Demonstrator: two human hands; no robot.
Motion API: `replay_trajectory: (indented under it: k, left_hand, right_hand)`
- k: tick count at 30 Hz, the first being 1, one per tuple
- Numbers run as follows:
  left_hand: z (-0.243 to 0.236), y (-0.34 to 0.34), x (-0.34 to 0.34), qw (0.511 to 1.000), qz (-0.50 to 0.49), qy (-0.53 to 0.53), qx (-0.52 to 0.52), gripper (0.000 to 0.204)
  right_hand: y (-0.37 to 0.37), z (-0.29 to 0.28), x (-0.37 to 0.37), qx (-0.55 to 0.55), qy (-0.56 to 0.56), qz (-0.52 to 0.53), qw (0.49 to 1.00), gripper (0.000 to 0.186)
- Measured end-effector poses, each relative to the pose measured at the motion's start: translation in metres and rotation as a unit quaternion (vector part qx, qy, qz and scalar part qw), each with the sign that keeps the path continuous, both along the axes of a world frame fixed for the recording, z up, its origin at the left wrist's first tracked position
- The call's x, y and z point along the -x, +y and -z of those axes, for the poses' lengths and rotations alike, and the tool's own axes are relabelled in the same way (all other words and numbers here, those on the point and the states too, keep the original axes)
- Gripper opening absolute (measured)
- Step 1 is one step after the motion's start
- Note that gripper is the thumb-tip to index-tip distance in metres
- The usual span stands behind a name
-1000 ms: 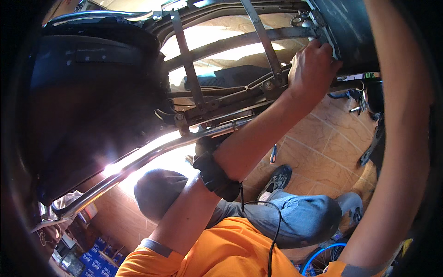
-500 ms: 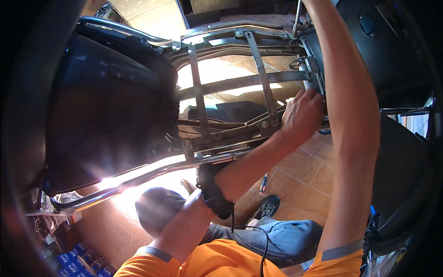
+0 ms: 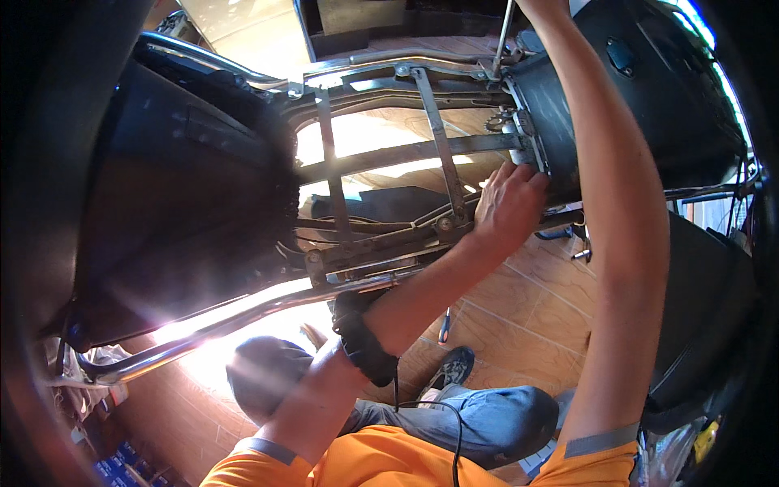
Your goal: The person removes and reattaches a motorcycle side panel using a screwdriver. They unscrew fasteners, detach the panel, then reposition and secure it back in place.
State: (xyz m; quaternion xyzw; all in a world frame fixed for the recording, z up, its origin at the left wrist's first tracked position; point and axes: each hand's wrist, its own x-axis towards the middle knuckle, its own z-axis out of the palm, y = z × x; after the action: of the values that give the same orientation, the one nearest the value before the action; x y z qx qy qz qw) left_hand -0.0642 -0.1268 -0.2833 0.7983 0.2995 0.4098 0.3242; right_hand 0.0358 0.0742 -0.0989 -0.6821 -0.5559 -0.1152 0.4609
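Note:
My left hand is closed, its fingers curled at the right end of a metal vehicle frame, beside a pale cylindrical part. What the fingers grip is hidden behind the knuckles. A small toothed wheel sits just beyond. My right arm stretches to the top edge, where only part of my right hand shows and its fingers are mostly cut off. Close beside that hand, a thin metal rod stands nearly upright, its lower end at the frame's far rail.
Large dark body panels flank the frame, one at the left and one at the right. A shiny tube runs along the near side. On the tiled floor lies a blue-handled tool near my shoe.
The whole view has shifted, so the frame and both hands appear farther left. My left hand keeps its place at the frame's right end, and the rod stays upright beside my right hand.

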Motion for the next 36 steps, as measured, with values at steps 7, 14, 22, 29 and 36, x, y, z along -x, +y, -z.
replay_trajectory:
  k: [7, 14, 22, 29, 36]
  left_hand:
    - [0.007, 0.002, -0.005, 0.999, 0.013, -0.026, -0.038, 0.016]
    - [0.002, 0.002, -0.003, 0.999, 0.007, -0.029, 0.030, 0.011]
    - [0.000, 0.006, -0.004, 0.998, 0.039, -0.044, 0.022, 0.012]
    - [0.001, 0.008, -0.006, 0.995, 0.049, -0.044, 0.078, 0.010]
    - [0.002, 0.004, -0.014, 0.994, 0.048, -0.076, 0.055, 0.013]
  right_hand:
    - [-0.010, -0.054, 0.004, 0.318, -0.037, 0.069, 0.945, 0.041]
    - [0.000, -0.050, -0.005, 0.322, 0.019, -0.017, 0.947, 0.022]
    - [-0.005, -0.027, -0.025, 0.167, -0.181, 0.067, 0.967, 0.035]
    - [-0.007, -0.030, -0.036, 0.189, -0.130, 0.003, 0.973, 0.021]
    - [-0.017, -0.025, -0.015, 0.008, 0.134, -0.057, 0.989, 0.038]
